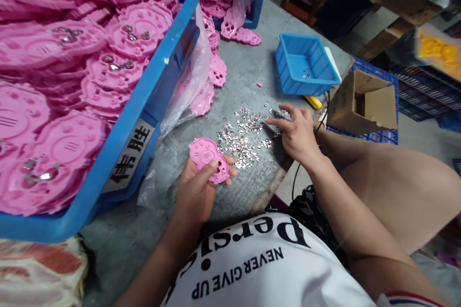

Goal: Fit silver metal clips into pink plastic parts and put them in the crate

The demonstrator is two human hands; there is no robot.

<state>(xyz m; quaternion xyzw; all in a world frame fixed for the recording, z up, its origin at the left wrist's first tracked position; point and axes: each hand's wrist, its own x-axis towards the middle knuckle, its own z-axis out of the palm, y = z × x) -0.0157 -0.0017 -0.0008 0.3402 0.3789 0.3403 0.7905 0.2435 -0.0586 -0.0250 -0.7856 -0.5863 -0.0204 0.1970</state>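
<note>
My left hand (197,192) grips a pink plastic casing piece (205,156), its thumb pressed on the face near some dark holes and its fingers underneath. Just beyond it, a loose scatter of small shiny metal pieces (245,134) lies on the grey tabletop (237,86). My right hand (298,134) is over the right edge of that scatter, fingers stretched out and apart. I see nothing held in it, though its fingertips are close to the metal bits.
A large blue crate (144,100) at left is piled with pink casings (72,141), some bearing metal parts. Clear plastic film (190,86) hangs beside it. At the back right stand a small blue bin (306,87) and a yellow-handled object (313,101). A cardboard box (378,105) sits beyond the table's edge.
</note>
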